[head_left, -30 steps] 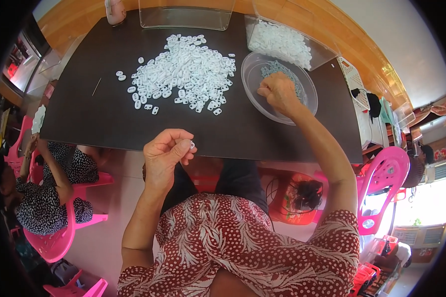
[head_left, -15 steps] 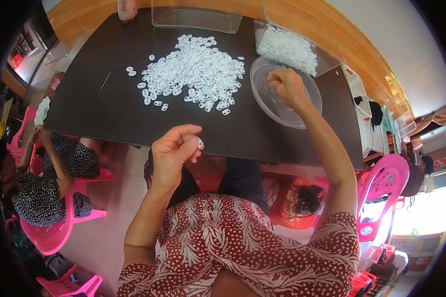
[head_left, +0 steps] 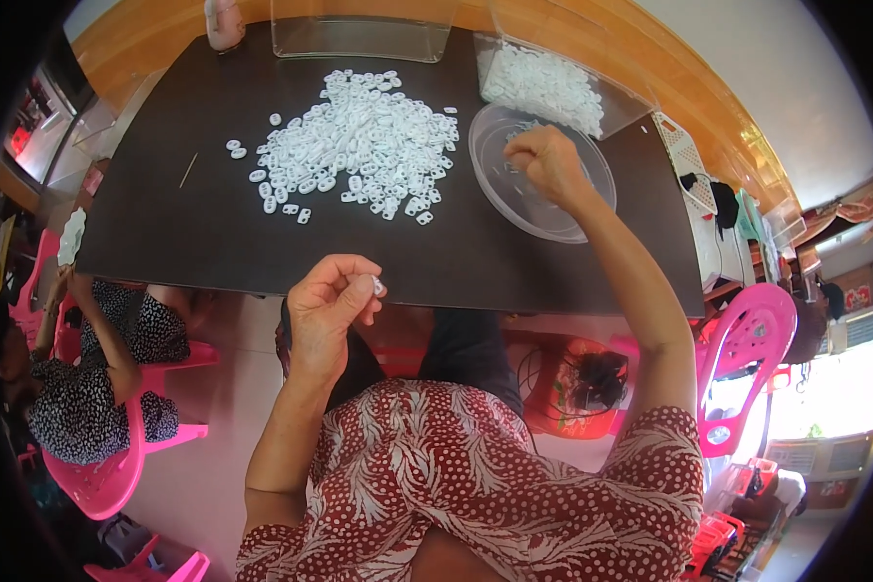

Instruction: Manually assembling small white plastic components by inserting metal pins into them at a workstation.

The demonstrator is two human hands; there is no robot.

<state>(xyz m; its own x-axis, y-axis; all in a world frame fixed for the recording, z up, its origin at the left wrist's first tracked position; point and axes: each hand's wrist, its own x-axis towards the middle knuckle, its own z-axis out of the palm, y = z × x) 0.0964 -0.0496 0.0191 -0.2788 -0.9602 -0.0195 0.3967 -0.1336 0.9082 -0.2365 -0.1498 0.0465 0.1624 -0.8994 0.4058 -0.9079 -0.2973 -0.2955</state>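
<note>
Between the thumb and fingers of my left hand (head_left: 328, 306), a small white plastic piece (head_left: 377, 285) is pinched just off the table's near edge. A large pile of white oval pieces with two holes each (head_left: 359, 145) lies on the dark table beyond it. My right hand (head_left: 551, 167) is over a round clear plastic dish (head_left: 592, 218), fingers bent together and pointing down into it. Small shiny bits lie in the dish near those fingertips. Whatever the right fingertips grip is too small to make out.
Behind the dish stands a clear bin of white pieces (head_left: 543, 87). Another clear bin (head_left: 359, 48) and a pink bottle (head_left: 225, 24) are at the table's back. A thin stick (head_left: 188, 171) lies left of the pile. Another person (head_left: 97, 378) sits on a pink chair at left.
My left index finger has curled down toward the white piece. My right hand stays at the dish with its fingers lowered. The whole view has shifted slightly.
</note>
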